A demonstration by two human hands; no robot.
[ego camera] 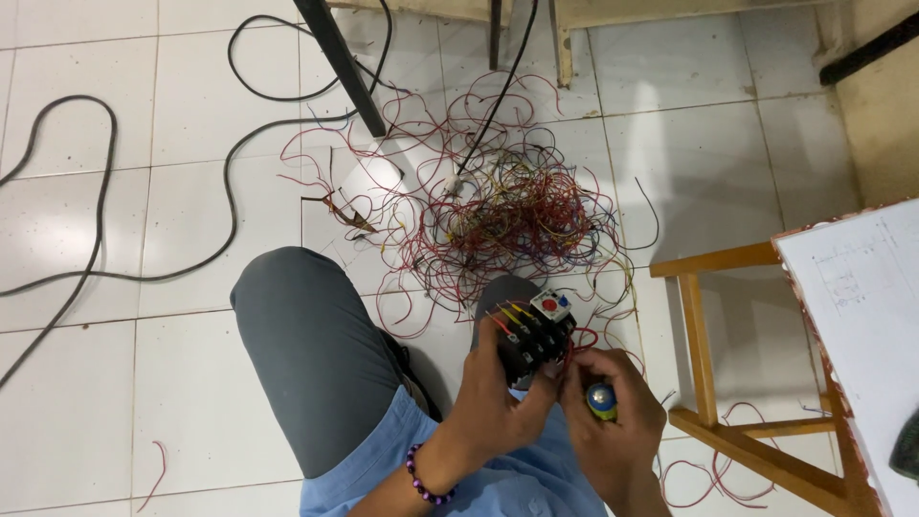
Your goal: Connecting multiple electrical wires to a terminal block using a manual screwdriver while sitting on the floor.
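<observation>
Relay block (536, 330) tilted, terminals up-left

Head camera, steeply downward, close over floor (191, 383)

There are two hands: one left hand (498, 407) and one right hand (613, 416). Together they hold one black electrical block (536, 330) and one screwdriver (601, 400) with a yellow and blue handle. On the floor (191, 383) lies one tangled heap of thin wires (498, 211), mostly red; the single wires are too many to count. Two thick black cables (96, 191) cross the tiles. One wooden stool (728, 383) stands at the right. One bead bracelet (421, 479) is on the left wrist.
</observation>
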